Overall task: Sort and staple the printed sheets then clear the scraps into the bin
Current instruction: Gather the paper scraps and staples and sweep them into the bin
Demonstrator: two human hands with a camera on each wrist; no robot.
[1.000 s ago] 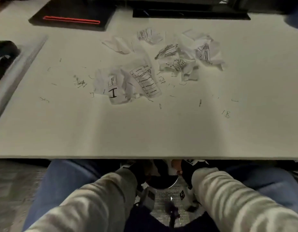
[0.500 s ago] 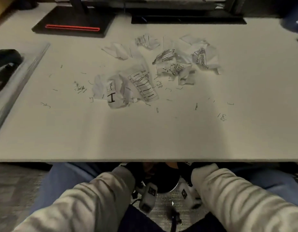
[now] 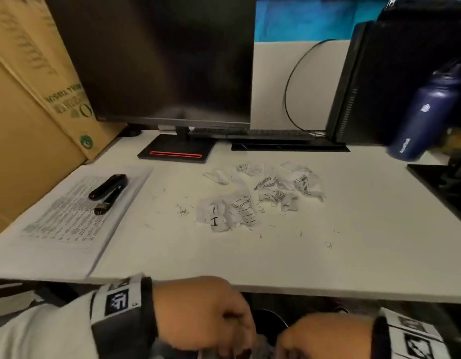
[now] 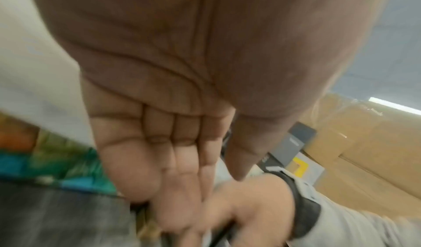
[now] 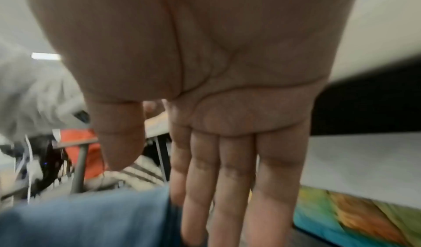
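Both hands risen to desk edge, fingers straight, empty; stapler (image 3: 108, 193) long axis points away-right on sheets (image 3: 68, 224).

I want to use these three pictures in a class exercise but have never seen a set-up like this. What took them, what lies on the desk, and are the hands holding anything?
No machine here: a person wears three cameras. The head view looks down at a white desk. The other two sit on the wrists and look along each palm.

On the desk lie crumpled paper scraps, scattered loose staples, and a black stapler on a stack of printed sheets.

The left hand and right hand are low at the desk's front edge. The wrist views show straight fingers and bare palms, holding nothing.
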